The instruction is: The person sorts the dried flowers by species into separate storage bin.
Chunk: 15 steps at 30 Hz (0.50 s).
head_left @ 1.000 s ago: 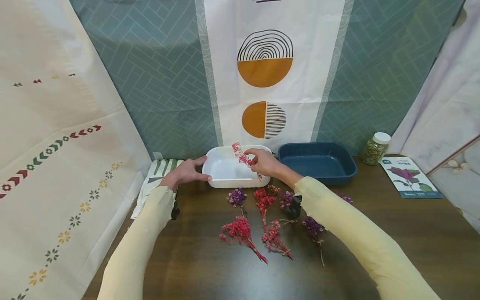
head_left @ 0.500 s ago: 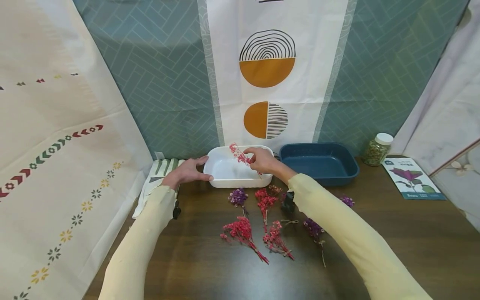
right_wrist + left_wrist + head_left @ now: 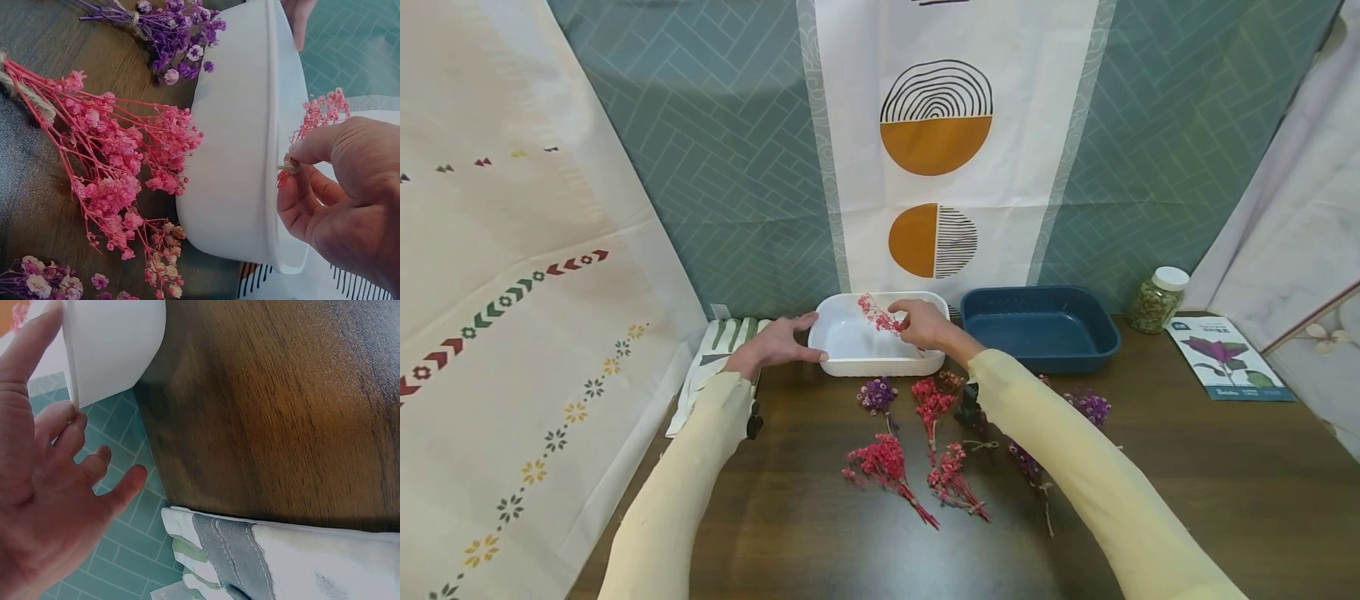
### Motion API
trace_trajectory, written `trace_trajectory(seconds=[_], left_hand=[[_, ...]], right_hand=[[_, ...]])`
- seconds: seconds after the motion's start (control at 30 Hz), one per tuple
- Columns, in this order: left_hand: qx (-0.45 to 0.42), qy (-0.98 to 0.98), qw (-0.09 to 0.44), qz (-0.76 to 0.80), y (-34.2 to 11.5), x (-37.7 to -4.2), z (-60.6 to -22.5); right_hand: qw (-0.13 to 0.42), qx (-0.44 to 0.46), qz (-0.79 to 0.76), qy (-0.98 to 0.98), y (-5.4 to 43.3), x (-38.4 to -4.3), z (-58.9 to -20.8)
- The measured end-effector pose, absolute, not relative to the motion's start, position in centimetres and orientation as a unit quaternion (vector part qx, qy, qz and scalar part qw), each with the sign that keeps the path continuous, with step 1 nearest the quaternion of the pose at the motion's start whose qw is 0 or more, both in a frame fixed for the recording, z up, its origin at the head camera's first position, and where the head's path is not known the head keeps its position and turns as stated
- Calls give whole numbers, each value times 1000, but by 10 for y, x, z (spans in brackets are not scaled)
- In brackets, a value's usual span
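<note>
A small bunch of pink dried flowers point(image 3: 878, 315) is pinched by its tied stems between the thumb and fingers of my right hand point(image 3: 922, 323), over the white dish point(image 3: 880, 367). In the right wrist view, twine point(image 3: 289, 165) shows at the fingertips beside the dish's rim. My left hand point(image 3: 777, 343) rests at the dish's left end, thumb near the front corner and fingers farther back. The left wrist view shows its thumb along the rim and a fingertip touching the corner, the other fingers spread loosely.
Several pink bunches point(image 3: 880, 461) and purple bunches point(image 3: 877, 395) lie on the table point(image 3: 790, 533) in front of the dish. Right of it stands a blue dish point(image 3: 1037, 364). Farther right are a white-lidded jar point(image 3: 1156, 302) and a flower-printed packet point(image 3: 1228, 358). A striped cloth point(image 3: 707, 358) lies at left.
The pink flowers in my right hand have tipped lower into the white dish. My right forearm has shifted slightly left. The left hand keeps its place on the dish.
</note>
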State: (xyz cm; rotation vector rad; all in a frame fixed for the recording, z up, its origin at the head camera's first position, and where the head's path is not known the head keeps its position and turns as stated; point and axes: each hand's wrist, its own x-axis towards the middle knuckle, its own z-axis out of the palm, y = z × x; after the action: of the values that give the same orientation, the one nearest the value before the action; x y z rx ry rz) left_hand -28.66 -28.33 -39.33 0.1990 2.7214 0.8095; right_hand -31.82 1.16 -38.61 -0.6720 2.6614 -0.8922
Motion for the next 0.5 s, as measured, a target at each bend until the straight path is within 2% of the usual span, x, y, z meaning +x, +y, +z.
trace_trajectory(seconds=[0.5], left_hand=[[71, 944, 147, 285, -284, -287, -395]], right_hand=[[142, -242, -297, 913, 10, -321, -393]])
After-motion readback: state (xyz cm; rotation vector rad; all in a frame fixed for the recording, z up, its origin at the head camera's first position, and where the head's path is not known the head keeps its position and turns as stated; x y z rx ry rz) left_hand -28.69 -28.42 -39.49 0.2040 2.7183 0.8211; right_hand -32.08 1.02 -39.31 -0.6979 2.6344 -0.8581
